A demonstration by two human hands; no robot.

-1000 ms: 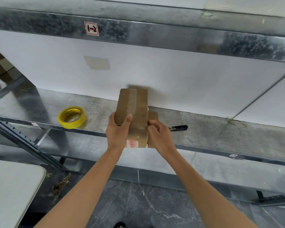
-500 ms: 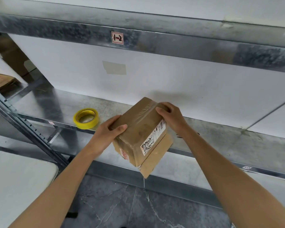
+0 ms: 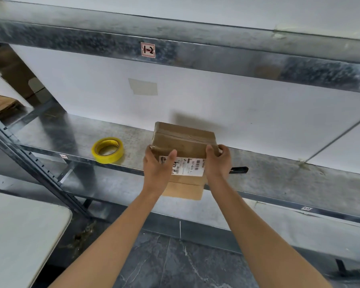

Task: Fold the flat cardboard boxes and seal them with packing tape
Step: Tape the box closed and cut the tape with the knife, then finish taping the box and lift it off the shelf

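Both hands are clamped on the cardboard box (image 3: 183, 140): my left hand (image 3: 157, 167) curls round its left near corner and my right hand (image 3: 217, 163) grips the right one, thumbs on the face towards me. The box is at the front edge of the metal shelf (image 3: 71, 134); I cannot tell whether it rests there or I carry it. It is folded into shape, and a glossy strip of tape runs across its top, so I judge that side sealed. Under the shipping label (image 3: 190, 167) a loose flap (image 3: 183, 190) hangs below the shelf edge, so that end seems left to close and tape. The yellow tape roll (image 3: 107, 150) lies on the shelf near my left hand, untouched, and a black tool (image 3: 239, 169) lies just beside my right.
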